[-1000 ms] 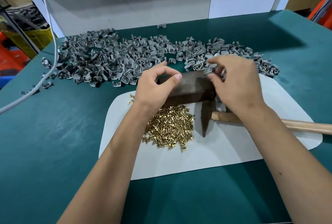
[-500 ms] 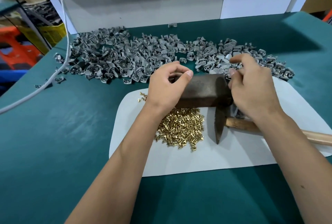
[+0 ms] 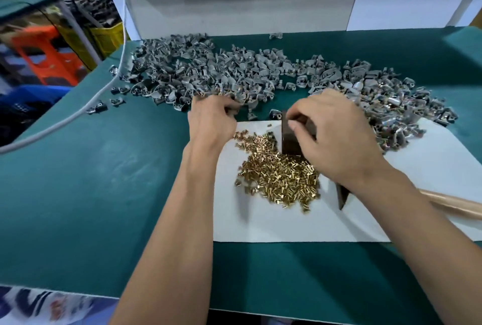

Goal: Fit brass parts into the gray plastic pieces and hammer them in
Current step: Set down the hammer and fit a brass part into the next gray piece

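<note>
A wide heap of gray plastic pieces (image 3: pixel 234 74) lies across the back of the green table. My left hand (image 3: pixel 211 121) reaches into the heap's near edge, its fingertips curled round a gray piece there; blur hides the detail. My right hand (image 3: pixel 333 139) has thumb and fingers curled over the top of a dark metal block (image 3: pixel 289 142) that stands on the white sheet (image 3: pixel 287 225). Anything under those fingers is hidden. A pile of brass parts (image 3: pixel 279 178) sits just in front of the block. The hammer head (image 3: pixel 342 198) and wooden handle (image 3: pixel 459 206) lie under my right wrist.
A grey cable (image 3: pixel 65 126) hangs over the table's left corner. A white board (image 3: pixel 234 4) closes off the back. Off the left edge stand orange (image 3: pixel 44 53), yellow (image 3: pixel 107 37) and blue crates. Loose gray pieces (image 3: pixel 97 108) lie near the cable.
My left hand left the block and moved forward-left into the gray heap. My right hand shifted left onto the block's top. The view moved closer and turned left.
</note>
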Demonstrator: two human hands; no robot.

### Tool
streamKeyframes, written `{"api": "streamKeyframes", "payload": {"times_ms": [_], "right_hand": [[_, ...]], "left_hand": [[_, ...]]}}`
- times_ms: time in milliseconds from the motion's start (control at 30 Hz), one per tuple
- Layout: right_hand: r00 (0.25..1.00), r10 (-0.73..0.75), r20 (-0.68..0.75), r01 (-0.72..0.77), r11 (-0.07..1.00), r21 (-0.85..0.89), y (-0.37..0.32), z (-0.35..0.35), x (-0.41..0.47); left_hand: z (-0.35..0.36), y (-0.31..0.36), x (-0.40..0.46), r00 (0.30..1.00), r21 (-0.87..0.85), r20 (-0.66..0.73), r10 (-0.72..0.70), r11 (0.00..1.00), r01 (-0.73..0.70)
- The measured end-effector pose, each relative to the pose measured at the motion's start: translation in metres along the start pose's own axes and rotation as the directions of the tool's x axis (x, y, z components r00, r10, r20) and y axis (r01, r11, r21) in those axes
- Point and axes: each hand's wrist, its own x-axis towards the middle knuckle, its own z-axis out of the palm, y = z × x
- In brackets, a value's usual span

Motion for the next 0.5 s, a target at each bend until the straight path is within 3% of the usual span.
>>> {"api": "streamKeyframes", "payload": {"times_ms": [133, 233, 367, 500], "right_hand": [[0.992, 0.047, 0.121, -0.036, 0.995, -0.090, -0.012, 0.004, 0.029], [0.952, 0.191, 0.238, -0.178, 0.981, -0.075, -0.010, 0.008, 0.063], [0.866, 0.348, 0.359, -0.285, 0.934, -0.217, 0.010, 0.013, 0.104], [0.730, 0.373, 0.572, -0.266, 0.927, -0.265, 0.025, 0.019, 0.125]], "left_hand": [[-0.002, -0.006, 0.000, 0.998, -0.067, -0.068, -0.019, 0.998, 0.014], [-0.001, 0.003, -0.001, 0.985, 0.045, -0.092, 0.143, 0.989, -0.139], [0.010, 0.020, -0.003, 0.914, 0.062, 0.077, 0.398, 0.913, -0.403], [0.020, 0.024, -0.004, 0.894, 0.034, 0.149, 0.422, 0.902, -0.431]]}}
